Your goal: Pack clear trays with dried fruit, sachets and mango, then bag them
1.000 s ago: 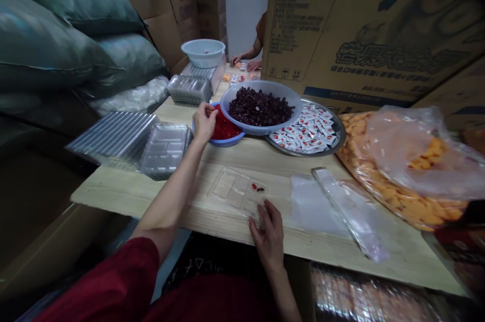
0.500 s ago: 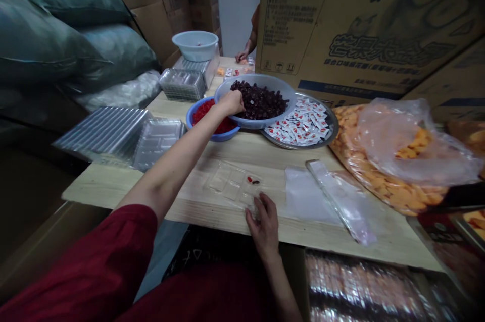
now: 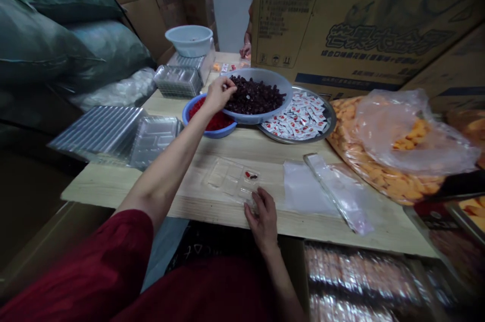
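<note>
My left hand (image 3: pixel 219 95) is over the left rim of a pale blue bowl (image 3: pixel 257 119) full of small dark dried fruit (image 3: pixel 257 95). Its thumb and fingertips are pinched together; anything between them is too small to make out. Beneath that forearm sits a blue bowl (image 3: pixel 210 133) of red pieces (image 3: pixel 220 120). My right hand (image 3: pixel 263 218) grips the near right corner of a clear plastic tray (image 3: pixel 229 180) lying flat on the table. One compartment of this tray holds a red piece (image 3: pixel 248 174) and a dark piece (image 3: pixel 253 177).
Right of the bowls are a metal pan (image 3: pixel 329 127) of small white sachets and a large bag (image 3: pixel 382 170) of orange pieces. Clear bags (image 3: pixel 310 191) lie near my right hand. Stacked trays (image 3: pixel 178 82) stand at left. Another person's hand (image 3: pixel 245 50) is at the far end.
My left hand has drawn back from the dark fruit toward the bowl's left rim, fingers pinched. My right hand stays at the tray corner. The view has shifted slightly.
</note>
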A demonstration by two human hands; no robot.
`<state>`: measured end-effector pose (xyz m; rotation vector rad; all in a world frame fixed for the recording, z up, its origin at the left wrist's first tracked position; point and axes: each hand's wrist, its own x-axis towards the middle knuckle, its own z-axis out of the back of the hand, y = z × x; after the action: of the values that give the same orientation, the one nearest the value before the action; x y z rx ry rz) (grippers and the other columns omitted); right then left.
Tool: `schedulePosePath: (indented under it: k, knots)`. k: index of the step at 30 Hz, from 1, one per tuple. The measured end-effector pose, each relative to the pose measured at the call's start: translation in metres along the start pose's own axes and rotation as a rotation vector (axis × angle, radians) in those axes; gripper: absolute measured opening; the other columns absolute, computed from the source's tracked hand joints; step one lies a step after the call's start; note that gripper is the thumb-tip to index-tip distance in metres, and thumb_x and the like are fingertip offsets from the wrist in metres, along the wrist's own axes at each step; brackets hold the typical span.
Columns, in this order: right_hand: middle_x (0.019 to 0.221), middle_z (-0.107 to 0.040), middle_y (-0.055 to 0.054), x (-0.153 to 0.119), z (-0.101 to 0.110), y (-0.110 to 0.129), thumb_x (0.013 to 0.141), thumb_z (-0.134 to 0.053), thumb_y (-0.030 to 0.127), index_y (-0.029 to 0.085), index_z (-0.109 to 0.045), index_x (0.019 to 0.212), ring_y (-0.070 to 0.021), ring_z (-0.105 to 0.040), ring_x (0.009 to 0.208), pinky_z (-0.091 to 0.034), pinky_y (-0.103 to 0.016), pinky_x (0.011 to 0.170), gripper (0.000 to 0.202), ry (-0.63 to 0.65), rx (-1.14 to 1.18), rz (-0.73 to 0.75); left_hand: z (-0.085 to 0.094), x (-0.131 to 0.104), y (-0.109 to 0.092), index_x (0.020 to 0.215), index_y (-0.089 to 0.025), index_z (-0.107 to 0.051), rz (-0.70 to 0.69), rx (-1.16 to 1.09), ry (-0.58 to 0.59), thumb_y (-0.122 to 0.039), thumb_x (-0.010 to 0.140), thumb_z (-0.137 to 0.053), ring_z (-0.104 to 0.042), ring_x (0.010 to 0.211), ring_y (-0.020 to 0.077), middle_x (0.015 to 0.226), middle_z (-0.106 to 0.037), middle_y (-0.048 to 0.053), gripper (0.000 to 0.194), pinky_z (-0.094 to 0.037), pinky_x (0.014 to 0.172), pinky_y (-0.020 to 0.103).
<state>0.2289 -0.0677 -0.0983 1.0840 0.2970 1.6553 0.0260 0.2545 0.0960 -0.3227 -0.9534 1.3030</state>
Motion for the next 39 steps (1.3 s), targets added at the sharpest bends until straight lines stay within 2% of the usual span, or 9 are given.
schedulePosePath:
  k: [4,7,9,15,19,24,30,36,39]
  knots:
    - [0.138,-0.055,-0.016,0.002,0.003,0.004,0.097,-0.063,0.023,0.021,-0.062,0.128,-0.0267,-0.058,0.127,-0.057,-0.049,0.103,0.031,-0.020,0.054,-0.039,0.016,-0.075,-0.023,0.103,-0.020,-0.069,-0.162,-0.244,0.135,-0.028,0.091,-0.069,-0.060,0.073,0.0145,0.084,-0.067,0.001,0.015,-0.048,0.072,0.029]
    - [0.139,-0.054,-0.016,0.002,0.005,0.005,0.097,-0.062,0.022,0.021,-0.064,0.128,-0.0254,-0.059,0.125,-0.057,-0.046,0.103,0.031,-0.020,0.076,-0.068,0.011,-0.150,-0.035,0.093,-0.022,-0.072,-0.282,-0.217,0.611,-0.029,0.089,-0.070,-0.063,0.077,0.0161,0.083,-0.068,0.001,0.008,-0.048,0.070,0.028]
    - [0.141,-0.052,-0.017,0.002,0.006,0.006,0.097,-0.062,0.021,0.020,-0.064,0.129,-0.0250,-0.059,0.124,-0.057,-0.045,0.102,0.032,-0.029,0.086,-0.074,-0.002,-0.191,-0.032,0.091,-0.022,-0.072,-0.331,-0.168,0.791,-0.022,0.092,-0.064,-0.065,0.084,0.0172,0.090,-0.069,0.004,0.008,-0.050,0.076,0.028]
    - [0.139,-0.053,-0.016,0.004,0.009,0.009,0.099,-0.059,0.024,0.023,-0.063,0.132,-0.0254,-0.061,0.121,-0.056,-0.047,0.102,0.034,-0.040,0.068,-0.091,-0.032,-0.242,-0.010,0.104,-0.022,-0.069,-0.345,-0.083,0.837,-0.017,0.094,-0.056,-0.066,0.100,0.0222,0.108,-0.068,0.010,0.017,-0.052,0.089,0.035]
    - [0.141,-0.052,-0.016,0.005,0.009,0.008,0.098,-0.060,0.024,0.024,-0.060,0.136,-0.0265,-0.059,0.125,-0.057,-0.046,0.100,0.038,-0.028,0.063,-0.071,-0.008,-0.230,-0.006,0.111,-0.025,-0.068,-0.265,-0.134,0.668,-0.023,0.096,-0.058,-0.068,0.098,0.0197,0.108,-0.071,0.006,0.019,-0.053,0.087,0.033]
    - [0.148,-0.048,-0.015,0.004,0.008,0.003,0.096,-0.065,0.030,0.028,-0.058,0.141,-0.0309,-0.050,0.137,-0.055,-0.053,0.104,0.045,0.077,-0.002,-0.019,0.030,-0.145,0.030,0.105,-0.023,-0.066,0.017,0.090,0.083,-0.031,0.099,-0.055,-0.063,0.093,0.0188,0.103,-0.070,0.004,0.014,-0.050,0.091,0.036]
    - [0.143,-0.052,-0.016,0.004,0.006,0.001,0.096,-0.066,0.028,0.027,-0.059,0.137,-0.0299,-0.054,0.132,-0.056,-0.055,0.102,0.042,0.066,-0.024,0.022,0.018,-0.053,0.082,0.083,-0.018,-0.062,0.187,0.247,0.098,-0.025,0.060,-0.091,-0.061,0.103,0.0321,0.093,-0.065,0.010,0.037,-0.049,0.094,0.044]
    - [0.139,-0.055,-0.016,0.001,0.002,-0.001,0.096,-0.066,0.026,0.025,-0.061,0.135,-0.0302,-0.056,0.129,-0.058,-0.055,0.099,0.040,0.013,-0.020,0.040,0.003,-0.056,0.106,0.080,-0.020,-0.065,0.188,0.326,0.221,-0.025,0.072,-0.078,-0.064,0.096,0.0307,0.085,-0.067,0.009,0.016,-0.050,0.091,0.042]
    - [0.139,-0.056,-0.016,0.000,0.000,-0.003,0.095,-0.066,0.026,0.026,-0.060,0.136,-0.0304,-0.057,0.128,-0.058,-0.055,0.098,0.041,0.007,-0.018,0.053,0.009,-0.059,0.112,0.103,-0.019,-0.068,0.148,0.338,0.110,-0.026,0.078,-0.072,-0.061,0.109,0.0321,0.111,-0.067,0.013,0.027,-0.047,0.100,0.045]
